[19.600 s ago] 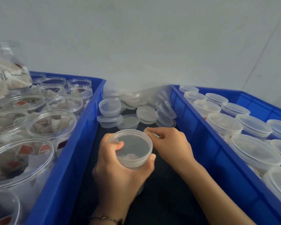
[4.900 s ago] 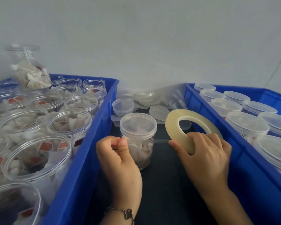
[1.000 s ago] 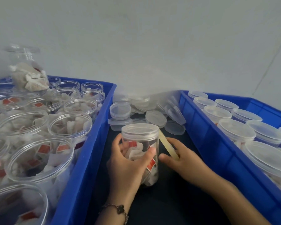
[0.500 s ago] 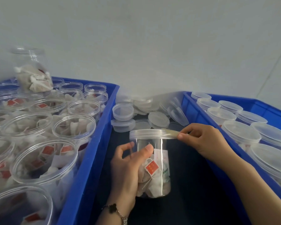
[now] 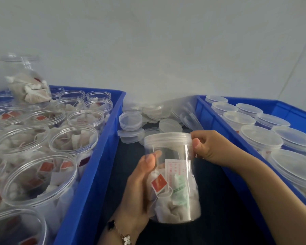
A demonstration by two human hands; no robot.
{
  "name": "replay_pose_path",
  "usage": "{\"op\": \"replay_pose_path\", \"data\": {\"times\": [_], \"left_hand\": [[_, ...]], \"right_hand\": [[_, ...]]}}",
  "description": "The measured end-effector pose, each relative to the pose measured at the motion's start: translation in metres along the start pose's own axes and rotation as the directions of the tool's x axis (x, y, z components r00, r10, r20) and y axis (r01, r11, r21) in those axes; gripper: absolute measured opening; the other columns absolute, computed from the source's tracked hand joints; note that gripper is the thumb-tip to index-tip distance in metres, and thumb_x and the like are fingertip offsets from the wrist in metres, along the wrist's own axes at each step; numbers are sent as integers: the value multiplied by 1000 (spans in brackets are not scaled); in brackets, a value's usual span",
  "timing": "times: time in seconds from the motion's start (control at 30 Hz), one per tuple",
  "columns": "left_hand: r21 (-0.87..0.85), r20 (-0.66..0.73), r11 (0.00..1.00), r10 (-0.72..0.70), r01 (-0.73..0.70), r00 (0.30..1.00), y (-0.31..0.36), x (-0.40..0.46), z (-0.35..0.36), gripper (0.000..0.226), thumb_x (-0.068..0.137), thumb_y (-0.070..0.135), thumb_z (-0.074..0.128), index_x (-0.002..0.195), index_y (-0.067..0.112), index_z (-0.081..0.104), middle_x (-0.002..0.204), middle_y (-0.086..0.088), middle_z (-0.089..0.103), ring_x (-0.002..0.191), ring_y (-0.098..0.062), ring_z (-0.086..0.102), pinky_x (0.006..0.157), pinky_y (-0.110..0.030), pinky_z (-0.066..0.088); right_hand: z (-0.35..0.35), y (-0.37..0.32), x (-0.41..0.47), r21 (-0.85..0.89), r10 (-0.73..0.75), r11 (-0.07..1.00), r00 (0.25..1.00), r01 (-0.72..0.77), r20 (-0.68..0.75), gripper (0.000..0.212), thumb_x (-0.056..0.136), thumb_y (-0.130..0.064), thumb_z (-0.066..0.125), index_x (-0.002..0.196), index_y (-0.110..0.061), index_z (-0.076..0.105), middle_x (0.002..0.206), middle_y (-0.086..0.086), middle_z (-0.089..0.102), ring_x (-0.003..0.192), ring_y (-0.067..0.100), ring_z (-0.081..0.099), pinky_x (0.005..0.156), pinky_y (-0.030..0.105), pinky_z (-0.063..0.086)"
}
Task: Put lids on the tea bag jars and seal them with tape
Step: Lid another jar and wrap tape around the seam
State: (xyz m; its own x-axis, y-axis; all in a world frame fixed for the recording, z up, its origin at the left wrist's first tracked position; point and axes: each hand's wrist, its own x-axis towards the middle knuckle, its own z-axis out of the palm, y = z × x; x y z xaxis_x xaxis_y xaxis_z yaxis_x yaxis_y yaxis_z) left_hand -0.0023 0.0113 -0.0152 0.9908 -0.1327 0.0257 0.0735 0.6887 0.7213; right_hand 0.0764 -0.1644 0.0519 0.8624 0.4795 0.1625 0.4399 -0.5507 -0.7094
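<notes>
The clear plastic jar (image 5: 173,175), a smooth cylinder with a translucent ribbed lid (image 5: 167,138) seated on its mouth, was held upright above the dark surface (image 5: 219,209) between the two blue crates. Crumpled white tea bags (image 5: 173,207) with red square tags filled its lower half, with a white printed slip and a green-printed sachet against the wall. The left hand (image 5: 140,188) gripped the jar's left side, thumb curled across the front wall and the other fingers wrapped behind, showing through the plastic. A beaded bracelet (image 5: 120,234) with a dark clover charm circled that wrist. The right hand (image 5: 207,149) was at the lid's right edge, its fingers curled and its thumb pressed against the rim just below the lid; whether tape lay under the thumb could not be told.

Behind the jar, toward the far edge of the dark surface, lay a loose heap of lids (image 5: 154,119), round, shallow and milky, some stacked, some tipped on edge. The left crate (image 5: 95,165), glossy blue plastic with a thick rim, was packed with open jars (image 5: 72,138) of tea bags, threaded necks bare; one jar (image 5: 27,80) rested tilted on top of the others at its far left corner. The right crate (image 5: 224,147) held closely packed lidded jars (image 5: 260,138), their flat frosted tops in rows. A pale matte wall (image 5: 148,41) rose behind everything
</notes>
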Motion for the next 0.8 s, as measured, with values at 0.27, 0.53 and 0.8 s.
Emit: {"op": "replay_pose_path", "data": {"times": [0.27, 0.53, 0.8], "left_hand": [[15, 356, 993, -111, 113, 928, -8, 4, -8, 70, 69, 59, 74, 123, 17, 64, 125, -16, 61, 115, -31, 59, 94, -44, 48], [319, -153, 934, 216, -159, 964, -5, 13, -13, 61, 71, 62, 60, 128, 42, 52, 119, 9, 66, 106, -9, 65, 86, -36, 53], [626, -110, 739, 398, -248, 911, -9, 12, -7, 110, 34, 49, 81, 135, 34, 40, 118, 20, 59, 106, 3, 59, 70, -10, 50]], "right_hand": [[9, -1, -19, 371, -67, 928, 973, -21, 223, 106, 44, -94, 49, 133, -37, 40, 127, -7, 59, 117, 17, 56, 90, 30, 53], [24, -12, -7, 302, 58, 952, 998, -53, -9, 51, 70, -73, 56, 104, -35, 53, 87, 10, 62, 65, 13, 62, 60, 29, 57], [40, -22, -3, 83, -32, 996, 999, 29, 32, 60, 62, -76, 59, 116, -61, 36, 106, -16, 60, 89, -6, 62, 69, 14, 53]]}}
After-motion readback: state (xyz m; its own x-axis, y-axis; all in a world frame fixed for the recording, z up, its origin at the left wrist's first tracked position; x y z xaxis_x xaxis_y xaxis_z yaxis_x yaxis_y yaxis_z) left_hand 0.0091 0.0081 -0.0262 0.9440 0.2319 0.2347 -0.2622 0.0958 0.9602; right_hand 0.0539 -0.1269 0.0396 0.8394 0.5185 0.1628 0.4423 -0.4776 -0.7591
